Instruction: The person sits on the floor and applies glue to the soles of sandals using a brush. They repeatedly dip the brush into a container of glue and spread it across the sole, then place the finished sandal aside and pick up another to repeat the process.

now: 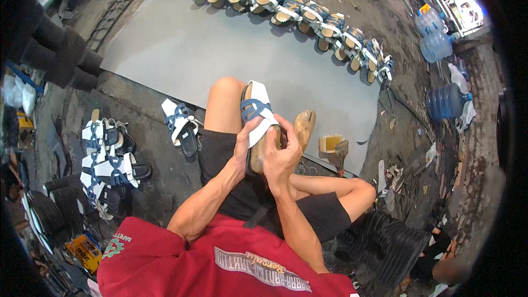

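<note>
Over my lap I hold a sandal (256,111) with crossed navy and white straps, its toe pointing away from me. A tan shoe last fills it, showing at the heel end. My left hand (242,146) grips the sandal's left side, thumb on the white strap. My right hand (283,154) is closed on the right side, thumb and fingers pinching near the strap's edge. Just right of it lies another shoe last (304,126). Further right are a container of amber liquid (330,143) and a brush (341,153). A similar sandal (180,127) rests left of my knee.
A large grey sheet (165,38) covers the floor ahead, with a curved row of strapped sandals (290,11) along its far edge. More sandals (104,159) are piled at the left. Stacked black soles (379,245) stand at the lower right; blue water jugs (444,102) are at the right.
</note>
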Tool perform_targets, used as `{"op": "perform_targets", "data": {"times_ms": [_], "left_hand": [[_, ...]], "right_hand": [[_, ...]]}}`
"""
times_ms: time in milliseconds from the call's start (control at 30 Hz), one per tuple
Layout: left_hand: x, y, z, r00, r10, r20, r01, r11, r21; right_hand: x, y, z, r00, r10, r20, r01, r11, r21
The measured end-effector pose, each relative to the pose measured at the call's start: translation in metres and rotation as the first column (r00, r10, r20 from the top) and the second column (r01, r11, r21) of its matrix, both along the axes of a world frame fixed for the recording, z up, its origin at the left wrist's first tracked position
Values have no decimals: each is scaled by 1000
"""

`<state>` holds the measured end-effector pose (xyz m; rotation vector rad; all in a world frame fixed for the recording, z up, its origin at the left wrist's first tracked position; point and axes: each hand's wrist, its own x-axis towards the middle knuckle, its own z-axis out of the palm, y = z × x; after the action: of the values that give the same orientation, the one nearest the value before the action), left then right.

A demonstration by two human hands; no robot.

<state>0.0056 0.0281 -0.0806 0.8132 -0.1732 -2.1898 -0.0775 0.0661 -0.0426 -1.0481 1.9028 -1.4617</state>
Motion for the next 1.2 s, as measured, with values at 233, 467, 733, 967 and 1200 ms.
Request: {"op": "perform_targets", "data": {"times_ms": [233, 467, 733, 967, 1200], "left_hand": [[-11, -1, -4, 999, 5, -52, -7, 999, -42], [-12, 1, 33, 999, -42, 25, 45, 986, -158], [-11, 35, 59, 992, 12, 127, 84, 689, -720], [-33, 8, 70, 958, -265, -108, 149, 785, -602], [4, 23, 28, 939, -320, 128, 344, 892, -294]], "right_hand": [[-17, -1, -3, 983, 6, 182, 0, 999, -33], [-39, 74, 22, 895, 319, 313, -292, 948, -131], [-78, 127, 15, -234, 441, 867, -139, 867, -479], [-49, 150, -36, -229, 297, 927, -402, 839, -368], [-206, 134, -134, -79, -255, 964, 505, 823, 260]]}}
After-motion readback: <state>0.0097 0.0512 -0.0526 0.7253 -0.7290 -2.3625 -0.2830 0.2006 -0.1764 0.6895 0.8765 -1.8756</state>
